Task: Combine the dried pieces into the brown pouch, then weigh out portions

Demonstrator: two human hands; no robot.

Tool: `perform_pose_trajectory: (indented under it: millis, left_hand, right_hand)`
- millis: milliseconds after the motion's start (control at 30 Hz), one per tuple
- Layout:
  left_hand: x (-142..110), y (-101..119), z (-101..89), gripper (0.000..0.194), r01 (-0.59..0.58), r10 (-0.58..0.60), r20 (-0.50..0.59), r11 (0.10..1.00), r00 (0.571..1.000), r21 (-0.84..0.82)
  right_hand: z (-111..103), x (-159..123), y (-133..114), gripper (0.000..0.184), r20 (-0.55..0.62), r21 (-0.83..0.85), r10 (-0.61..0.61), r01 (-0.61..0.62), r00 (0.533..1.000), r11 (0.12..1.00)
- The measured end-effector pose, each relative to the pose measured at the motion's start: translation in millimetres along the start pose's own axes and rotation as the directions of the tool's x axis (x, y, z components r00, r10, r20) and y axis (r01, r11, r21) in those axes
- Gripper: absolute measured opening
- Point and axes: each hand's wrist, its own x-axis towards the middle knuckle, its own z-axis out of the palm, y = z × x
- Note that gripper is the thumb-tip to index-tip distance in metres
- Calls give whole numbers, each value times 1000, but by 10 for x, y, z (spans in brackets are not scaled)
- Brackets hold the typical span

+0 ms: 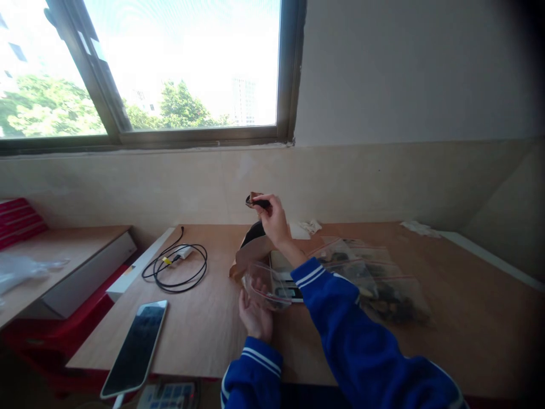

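My right hand point(275, 218) is raised over the table, its fingers pinching a small brown and black piece point(256, 199); I cannot make out its exact kind. Below it curves a wide strip point(251, 253), brown on one face and black on the other. Whether the strip joins the pinched piece is hidden by the hand. My left hand point(256, 318) is low, palm up, with its fingers closed around a clear plastic zip bag point(272, 289). Behind this bag lies a pale flat object point(277, 261) with dark markings near its lower edge.
Several clear zip bags point(383, 284) with dark and brown pieces lie to the right. At left are a coiled black cable point(200, 272) and a phone point(138, 346) by the table edge. Crumpled white tissue point(313, 227) lies near the wall. A red stool point(85, 318) stands between tables.
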Motion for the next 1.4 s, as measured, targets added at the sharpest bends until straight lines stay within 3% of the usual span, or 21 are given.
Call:
perform_pose_trajectory:
  millis: [167, 400, 633, 733, 1033, 1400]
  left_hand:
    - [3, -3, -3, 32, -6, 6, -14, 1000, 1000, 1]
    - [28, -12, -49, 33, -12, 11, 9, 1000, 1000, 9]
    - [10, -9, -23, 31, -26, 26, -11, 1000, 1000, 5]
    - [9, -8, -29, 31, -26, 26, -1, 1000, 1000, 5]
    - [2, -5, -24, 32, -20, 20, 17, 1000, 1000, 2]
    - [18, -8, -61, 32, -22, 22, 20, 1000, 1000, -14]
  right_hand:
    - [109, -230, -34, 10, -34, -104, -45, 42, 998, 994]
    - [14, -287, -62, 13, -80, -97, -46, 38, 996, 995]
    - [-8, -468, 2, 15, 64, -177, -69, 79, 996, 981]
    - [-23, -527, -5, 11, 74, -205, -58, 72, 996, 976]
    - [-18, -573, 70, 13, 19, -35, -79, 79, 997, 996]
    - [-90, -479, 33, 17, 256, -211, -148, 204, 955, 956]
